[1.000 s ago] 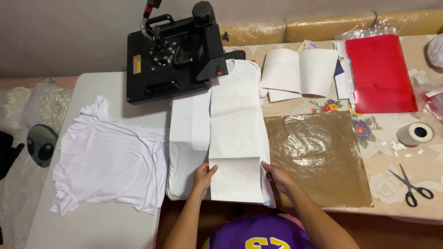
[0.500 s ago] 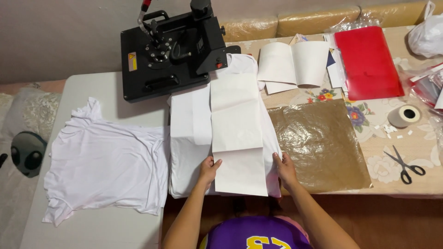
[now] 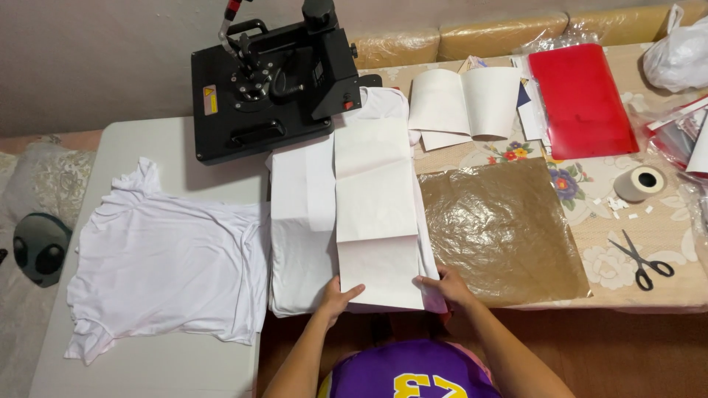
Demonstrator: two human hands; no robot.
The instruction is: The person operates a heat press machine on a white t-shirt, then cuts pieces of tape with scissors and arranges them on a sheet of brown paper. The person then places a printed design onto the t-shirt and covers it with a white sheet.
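The near edge of the long creased paper sheet (image 3: pixel 375 214) is pinched by the left hand (image 3: pixel 335 298) and the right hand (image 3: pixel 446 286), fingers partly curled. The sheet is laid over the folded white garment (image 3: pixel 299 243), beside the brown sheet (image 3: pixel 501 228).

The one camera sits on my head and looks steeply down and forward over the desk (image 3: pixel 147 147), from standing height. My forearms enter from the bottom edge; the heat press (image 3: pixel 273 81) lies at the far top against the wall. No second view shares this scene.
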